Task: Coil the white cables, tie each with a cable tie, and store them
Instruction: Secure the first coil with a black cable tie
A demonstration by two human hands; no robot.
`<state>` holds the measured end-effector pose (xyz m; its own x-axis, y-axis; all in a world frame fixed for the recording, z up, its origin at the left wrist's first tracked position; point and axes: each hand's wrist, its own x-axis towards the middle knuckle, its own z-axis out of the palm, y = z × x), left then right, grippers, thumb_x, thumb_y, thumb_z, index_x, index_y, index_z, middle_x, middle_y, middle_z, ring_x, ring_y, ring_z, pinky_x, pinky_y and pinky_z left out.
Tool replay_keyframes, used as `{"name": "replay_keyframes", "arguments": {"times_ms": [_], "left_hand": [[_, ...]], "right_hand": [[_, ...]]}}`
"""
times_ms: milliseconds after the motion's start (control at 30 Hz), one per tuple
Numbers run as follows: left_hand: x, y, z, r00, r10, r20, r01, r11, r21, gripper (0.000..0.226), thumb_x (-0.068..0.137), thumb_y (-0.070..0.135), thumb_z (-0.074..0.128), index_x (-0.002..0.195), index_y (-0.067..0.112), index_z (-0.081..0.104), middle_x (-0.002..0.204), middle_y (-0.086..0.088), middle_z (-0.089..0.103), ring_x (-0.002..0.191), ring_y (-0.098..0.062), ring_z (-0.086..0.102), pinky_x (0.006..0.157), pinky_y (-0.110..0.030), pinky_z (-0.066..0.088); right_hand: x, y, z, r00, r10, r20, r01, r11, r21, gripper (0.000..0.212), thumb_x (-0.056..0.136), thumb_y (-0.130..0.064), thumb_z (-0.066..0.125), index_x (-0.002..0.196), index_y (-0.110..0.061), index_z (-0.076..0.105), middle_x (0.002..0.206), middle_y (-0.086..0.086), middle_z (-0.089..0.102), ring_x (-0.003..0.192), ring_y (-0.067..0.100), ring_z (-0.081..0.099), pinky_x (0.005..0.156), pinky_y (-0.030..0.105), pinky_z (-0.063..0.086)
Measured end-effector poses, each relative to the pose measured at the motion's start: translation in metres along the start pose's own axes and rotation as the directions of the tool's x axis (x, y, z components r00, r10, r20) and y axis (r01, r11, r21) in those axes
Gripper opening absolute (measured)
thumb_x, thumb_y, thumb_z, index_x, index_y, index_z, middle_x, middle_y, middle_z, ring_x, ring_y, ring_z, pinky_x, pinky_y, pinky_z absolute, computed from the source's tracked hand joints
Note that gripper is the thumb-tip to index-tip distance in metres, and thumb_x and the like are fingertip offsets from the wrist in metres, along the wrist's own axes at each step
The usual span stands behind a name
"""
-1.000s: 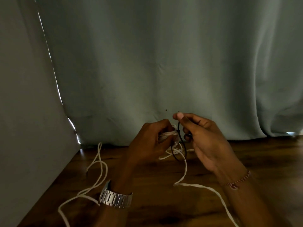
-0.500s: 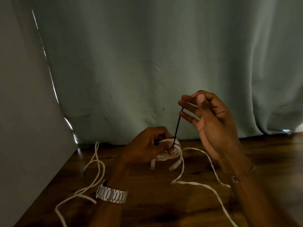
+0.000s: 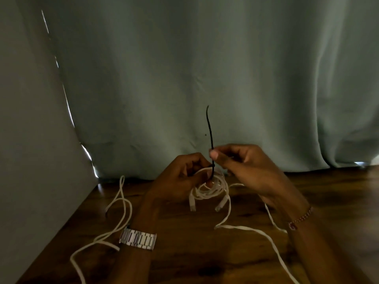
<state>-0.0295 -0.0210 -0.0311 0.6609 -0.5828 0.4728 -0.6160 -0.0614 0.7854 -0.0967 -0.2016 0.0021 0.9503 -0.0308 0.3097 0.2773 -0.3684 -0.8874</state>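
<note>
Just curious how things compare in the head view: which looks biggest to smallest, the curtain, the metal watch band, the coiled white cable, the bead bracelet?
Curtain
Coiled white cable
Metal watch band, nearer the camera, so nearly level with the coil
Bead bracelet

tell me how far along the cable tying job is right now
Done: one white coil is wound, with the black cable tie looped round it. In hand: the left hand grips the coil while the right hand pinches the tie's tail just above it. Left: at least two loose white cables lie uncoiled on the wooden table; nothing looks stored.
</note>
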Motion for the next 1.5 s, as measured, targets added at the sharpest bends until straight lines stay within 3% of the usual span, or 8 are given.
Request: {"name": "replay_keyframes", "arguments": {"times_ms": [267,500,833,1033,1200,1333,1400,1500], "left_hand": [[0.002,0.005,0.005,0.997,-0.023,0.07,0.028,0.997,-0.068,0.005,0.096,0.006,0.061,0.095,0.002,0.065,0.083,-0.012,0.072,0.079,-0.021,0.071,0.071,-0.028,0.054],[-0.001,0.012,0.002,0.991,-0.006,0.131,0.021,0.994,-0.111,0.015,0.1,0.008,0.055,0.099,-0.003,0.065,0.082,-0.011,0.07,0.078,-0.02,0.069,0.073,-0.029,0.052],[0.003,0.013,0.007,0.99,-0.064,0.127,0.073,0.995,-0.067,0.011,0.099,0.012,0.056,0.099,0.008,0.066,0.079,-0.003,0.07,0.073,-0.016,0.067,0.07,-0.027,0.052],[0.005,0.017,0.008,0.999,-0.038,0.038,0.041,0.997,-0.063,0.022,0.098,0.012,0.058,0.12,0.015,0.058,0.084,-0.014,0.073,0.077,-0.02,0.071,0.071,-0.03,0.056],[0.004,0.017,0.007,1.0,-0.017,0.017,0.018,0.996,-0.082,0.025,0.099,0.011,0.058,0.124,0.012,0.057,0.081,-0.009,0.072,0.076,-0.017,0.071,0.068,-0.023,0.053],[0.004,0.017,0.008,1.0,-0.03,-0.007,0.03,0.995,-0.094,0.024,0.098,0.007,0.059,0.121,0.011,0.058,0.079,-0.01,0.072,0.073,-0.014,0.069,0.065,-0.02,0.051],[0.004,0.016,0.009,0.999,-0.039,-0.026,0.035,0.992,-0.118,0.019,0.096,0.005,0.06,0.114,0.013,0.059,0.082,-0.016,0.072,0.071,-0.015,0.068,0.064,-0.021,0.051],[0.006,0.013,0.012,1.0,-0.021,-0.014,0.019,0.993,-0.116,0.017,0.094,0.005,0.063,0.101,0.02,0.06,0.08,-0.023,0.068,0.067,-0.02,0.062,0.062,-0.027,0.049]], "right_hand": [[0.007,0.01,-0.009,0.998,0.023,0.055,-0.032,0.985,0.167,0.012,0.089,-0.024,0.069,0.092,-0.015,0.076,0.094,0.001,0.077,0.09,0.015,0.074,0.071,0.023,0.057],[0.01,0.012,-0.002,0.97,-0.23,-0.077,0.205,0.947,-0.249,0.007,0.096,-0.033,0.061,0.095,-0.026,0.063,0.099,-0.011,0.066,0.081,0.008,0.07,0.079,0.035,0.058],[0.018,0.028,0.01,0.889,-0.396,-0.232,0.286,0.873,-0.396,0.01,0.097,-0.022,0.062,0.094,-0.014,0.057,0.094,-0.004,0.064,0.075,0.007,0.061,0.063,0.021,0.044],[0.017,0.027,0.005,0.919,-0.277,-0.281,0.23,0.955,-0.189,0.011,0.098,-0.029,0.059,0.098,-0.018,0.061,0.101,-0.01,0.064,0.068,0.002,0.068,0.056,0.014,0.053],[0.018,0.027,0.006,0.941,-0.207,-0.268,0.19,0.978,-0.085,0.011,0.097,-0.032,0.059,0.096,-0.021,0.06,0.101,-0.009,0.065,0.081,0.006,0.073,0.07,0.045,0.063],[0.018,0.026,0.007,0.946,-0.202,-0.252,0.188,0.979,-0.08,0.01,0.097,-0.033,0.06,0.094,-0.023,0.061,0.101,-0.009,0.066,0.081,0.015,0.074,0.071,0.05,0.062],[0.018,0.026,0.007,0.942,-0.224,-0.251,0.203,0.973,-0.108,0.01,0.097,-0.033,0.06,0.094,-0.023,0.062,0.099,-0.01,0.066,0.081,0.011,0.072,0.073,0.043,0.062],[0.019,0.026,0.006,0.939,-0.243,-0.246,0.227,0.97,-0.092,0.01,0.097,-0.025,0.061,0.094,-0.016,0.064,0.096,-0.005,0.066,0.079,-0.004,0.067,0.063,0.016,0.054]]}}
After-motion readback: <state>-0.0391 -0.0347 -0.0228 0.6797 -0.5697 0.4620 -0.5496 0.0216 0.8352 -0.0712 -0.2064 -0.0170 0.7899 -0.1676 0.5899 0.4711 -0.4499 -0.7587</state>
